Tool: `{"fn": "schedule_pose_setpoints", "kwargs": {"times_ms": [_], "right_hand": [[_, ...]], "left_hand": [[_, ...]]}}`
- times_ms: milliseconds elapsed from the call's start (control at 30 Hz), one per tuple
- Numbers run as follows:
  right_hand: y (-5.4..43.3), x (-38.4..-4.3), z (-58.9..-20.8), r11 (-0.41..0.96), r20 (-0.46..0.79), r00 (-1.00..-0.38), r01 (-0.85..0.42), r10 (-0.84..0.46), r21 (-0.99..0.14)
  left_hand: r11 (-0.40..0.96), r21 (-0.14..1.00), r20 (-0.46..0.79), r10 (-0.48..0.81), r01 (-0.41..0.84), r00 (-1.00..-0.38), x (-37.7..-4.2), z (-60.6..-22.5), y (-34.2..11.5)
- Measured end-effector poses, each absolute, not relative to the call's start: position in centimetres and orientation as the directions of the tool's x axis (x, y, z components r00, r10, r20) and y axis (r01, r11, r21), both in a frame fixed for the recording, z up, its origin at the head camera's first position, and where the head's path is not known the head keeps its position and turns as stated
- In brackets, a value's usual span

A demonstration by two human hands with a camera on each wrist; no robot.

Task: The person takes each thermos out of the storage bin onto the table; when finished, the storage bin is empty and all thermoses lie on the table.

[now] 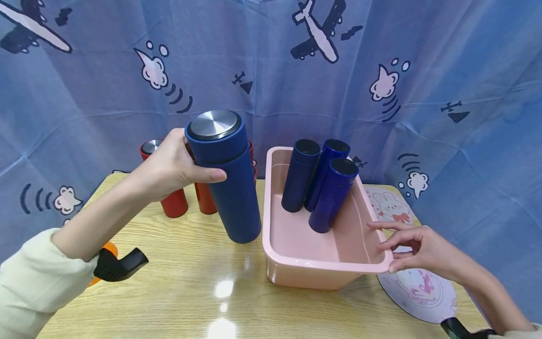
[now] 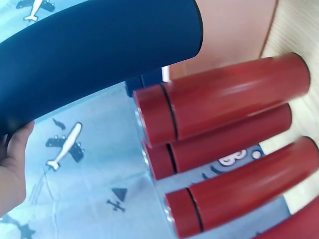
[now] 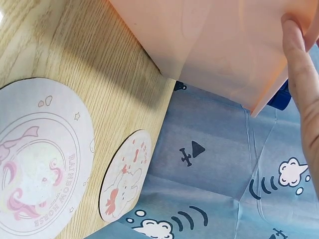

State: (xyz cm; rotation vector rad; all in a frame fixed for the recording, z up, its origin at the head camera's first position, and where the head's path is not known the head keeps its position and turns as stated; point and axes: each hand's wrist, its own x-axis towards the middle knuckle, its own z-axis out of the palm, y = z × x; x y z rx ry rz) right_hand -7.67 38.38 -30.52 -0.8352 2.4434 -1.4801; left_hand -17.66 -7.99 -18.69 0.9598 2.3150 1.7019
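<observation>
Head camera faces forward and down; nearer wrist views apparently share the pink bin (image 1: 328,264).

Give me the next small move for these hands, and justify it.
Probably carry the large matte-blue cylindrical flask rightward over the pale-pink rectangular plastic tub: the left hand grips it left of the tub, three slimmer dark-blue cylindrical flasks already sit inside, bare floor remains at the near end, and the right hand holds the rim.
</observation>
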Motion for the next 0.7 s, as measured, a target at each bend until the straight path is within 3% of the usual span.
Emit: {"fn": "schedule_pose_setpoints", "kwargs": {"times_ms": [300,700], "right_hand": [[38.3,-7.5,-30.5,0.368,0.143,-0.836,-0.378,-0.53,-0.849],[38.3,-7.6,-30.5,0.363,0.148,-0.834,-0.382,-0.532,-0.85]], "left_hand": [[0.291,0.854,0.221,0.547,0.432,-0.807,-17.9,-21.0,-10.4],[0.337,0.838,0.184,0.565,0.429,-0.804,-19.0,-26.2,-13.6]]}}
